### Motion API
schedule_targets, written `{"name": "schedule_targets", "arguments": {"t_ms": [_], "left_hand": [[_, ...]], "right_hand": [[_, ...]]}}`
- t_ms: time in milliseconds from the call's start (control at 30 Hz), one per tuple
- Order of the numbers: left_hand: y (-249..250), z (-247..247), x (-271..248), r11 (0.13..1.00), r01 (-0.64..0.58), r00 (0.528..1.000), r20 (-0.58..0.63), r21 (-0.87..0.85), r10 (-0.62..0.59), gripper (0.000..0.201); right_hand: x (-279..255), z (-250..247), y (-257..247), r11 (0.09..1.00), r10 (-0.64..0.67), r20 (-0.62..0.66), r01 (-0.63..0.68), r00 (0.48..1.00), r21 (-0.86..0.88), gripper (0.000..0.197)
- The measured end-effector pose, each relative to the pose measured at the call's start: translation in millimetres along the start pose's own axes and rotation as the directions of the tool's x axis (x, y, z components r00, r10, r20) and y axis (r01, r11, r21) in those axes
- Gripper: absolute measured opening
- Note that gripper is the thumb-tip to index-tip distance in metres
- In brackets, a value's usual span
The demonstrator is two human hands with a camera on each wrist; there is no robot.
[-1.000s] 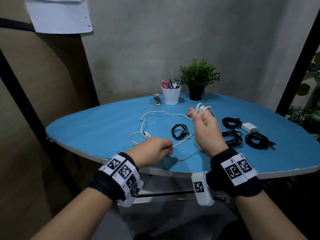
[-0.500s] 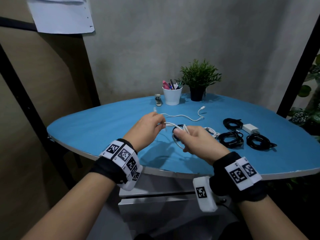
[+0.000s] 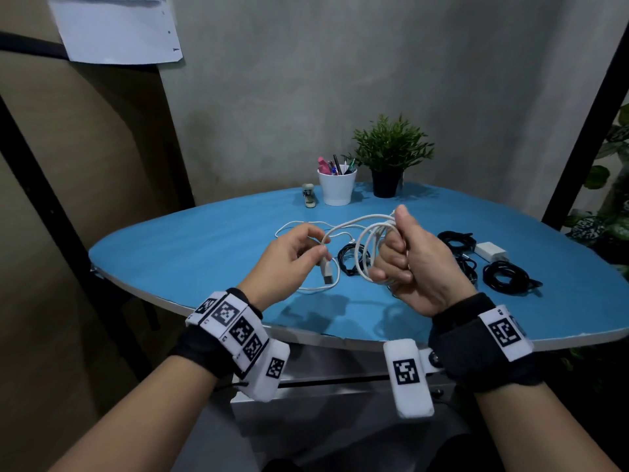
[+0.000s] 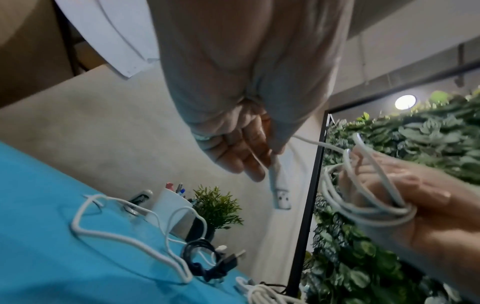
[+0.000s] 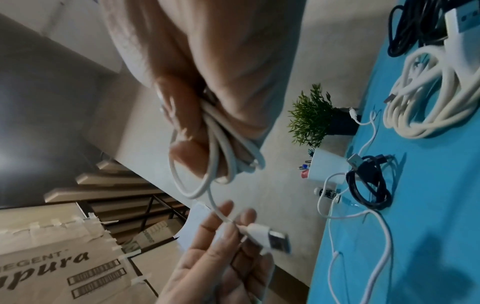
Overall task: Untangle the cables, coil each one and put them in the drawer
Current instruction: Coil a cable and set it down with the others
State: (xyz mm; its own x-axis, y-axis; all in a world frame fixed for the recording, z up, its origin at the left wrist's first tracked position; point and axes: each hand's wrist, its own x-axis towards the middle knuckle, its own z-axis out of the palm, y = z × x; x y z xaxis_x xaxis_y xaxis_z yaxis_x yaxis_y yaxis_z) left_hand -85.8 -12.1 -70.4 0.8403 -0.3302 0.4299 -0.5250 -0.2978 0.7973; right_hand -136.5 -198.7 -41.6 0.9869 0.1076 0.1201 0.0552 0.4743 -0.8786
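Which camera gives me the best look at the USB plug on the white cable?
Right wrist: the USB plug is large, pinched by the left hand. Left wrist shows it dangling, smaller; head view shows it tiny below the fingers.

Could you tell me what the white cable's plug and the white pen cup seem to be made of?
White cable's plug: matte white plastic housing with a shiny grey tip, probably metal. White pen cup: smooth and evenly white, either glazed ceramic or plastic; the look leaves that open.
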Motion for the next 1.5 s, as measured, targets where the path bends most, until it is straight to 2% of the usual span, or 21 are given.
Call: {"name": "schedule_targets", "arguments": {"t_ms": [67, 200, 267, 367, 433, 533, 600, 700, 800, 900, 967, 1033, 1100, 1133, 1200, 1367, 1500], "left_hand": [[10, 2, -3, 0.995, 0.014, 0.999, 0.035, -0.101, -0.011, 0.026], [24, 11, -10, 0.961, 0.052, 0.998, 0.058, -0.272, -0.038, 0.022], [25, 17, -14, 0.982, 0.006, 0.996, 0.087, -0.191, 0.01, 0.035], [21, 23, -14, 0.995, -0.099, 0.985, 0.141, 0.023, 0.095, 0.034], [18, 24, -17, 0.986, -0.14, 0.98, 0.158, 0.088, 0.125, 0.044], [17, 21, -26, 0.986, -0.108, 0.989, 0.113, 0.123, 0.095, 0.053], [17, 18, -34, 0.989, -0.074, 0.994, 0.085, 0.131, 0.064, 0.042], [20, 15, -44, 0.999, -0.015, 0.999, 0.047, 0.044, 0.013, 0.034], [17, 17, -49, 0.995, 0.043, 0.997, -0.06, -0.095, -0.049, 0.029], [19, 17, -53, 0.995, 0.062, 0.986, -0.148, -0.072, -0.073, 0.036], [22, 16, -55, 0.998, 0.057, 0.984, -0.168, 0.006, -0.056, 0.041], [26, 15, -56, 0.995, 0.053, 0.985, -0.171, 0.089, -0.037, 0.037], [29, 15, -57, 0.991, 0.046, 0.985, -0.168, 0.126, -0.025, 0.036], [29, 15, -57, 0.992, 0.046, 0.986, -0.163, 0.117, -0.027, 0.036], [28, 14, -57, 0.996, 0.052, 0.989, -0.143, 0.071, -0.041, 0.034], [29, 2, -53, 0.987, 0.098, 0.994, -0.036, -0.127, -0.103, 0.02], [26, -8, -52, 0.985, 0.131, 0.991, 0.005, -0.116, -0.131, 0.014]], "right_hand": [[-1, 2, 1, 1.0, -0.005, -0.023, 0.005, 1.0, -0.007, 0.052], [0, 4, 11, 0.993, -0.006, -0.056, -0.001, 0.998, -0.115, 0.053], [0, 5, 16, 0.991, -0.002, -0.031, -0.002, 1.0, -0.132, 0.053], [-2, 9, 19, 0.989, 0.037, 0.039, -0.031, 0.999, -0.147, 0.055], [-5, 11, 20, 0.987, 0.056, 0.082, -0.043, 0.995, -0.152, 0.054], [-8, 12, 25, 0.974, 0.043, 0.095, -0.021, 0.995, -0.225, 0.051], [-9, 12, 31, 0.949, 0.01, 0.084, 0.017, 0.996, -0.314, 0.048], [-11, 14, 39, 0.907, -0.028, 0.099, 0.067, 0.995, -0.416, 0.041], [-16, 18, 42, 0.884, -0.067, 0.147, 0.127, 0.987, -0.449, 0.031], [-22, 21, 41, 0.857, -0.089, 0.173, 0.163, 0.981, -0.489, 0.017], [-25, 22, 41, 0.793, -0.116, 0.176, 0.198, 0.978, -0.576, 0.015], [-26, 21, 42, 0.669, -0.168, 0.146, 0.222, 0.975, -0.709, 0.013], [-25, 19, 44, 0.558, -0.213, 0.118, 0.22, 0.97, -0.8, 0.02], [-25, 19, 43, 0.536, -0.223, 0.105, 0.212, 0.969, -0.817, 0.023], [-26, 20, 41, 0.568, -0.219, 0.081, 0.195, 0.972, -0.799, 0.025], [-23, 14, 35, 0.781, -0.215, -0.064, 0.132, 0.974, -0.61, 0.019], [-23, 11, 27, 0.837, -0.231, -0.124, 0.132, 0.965, -0.531, 0.021]]}}
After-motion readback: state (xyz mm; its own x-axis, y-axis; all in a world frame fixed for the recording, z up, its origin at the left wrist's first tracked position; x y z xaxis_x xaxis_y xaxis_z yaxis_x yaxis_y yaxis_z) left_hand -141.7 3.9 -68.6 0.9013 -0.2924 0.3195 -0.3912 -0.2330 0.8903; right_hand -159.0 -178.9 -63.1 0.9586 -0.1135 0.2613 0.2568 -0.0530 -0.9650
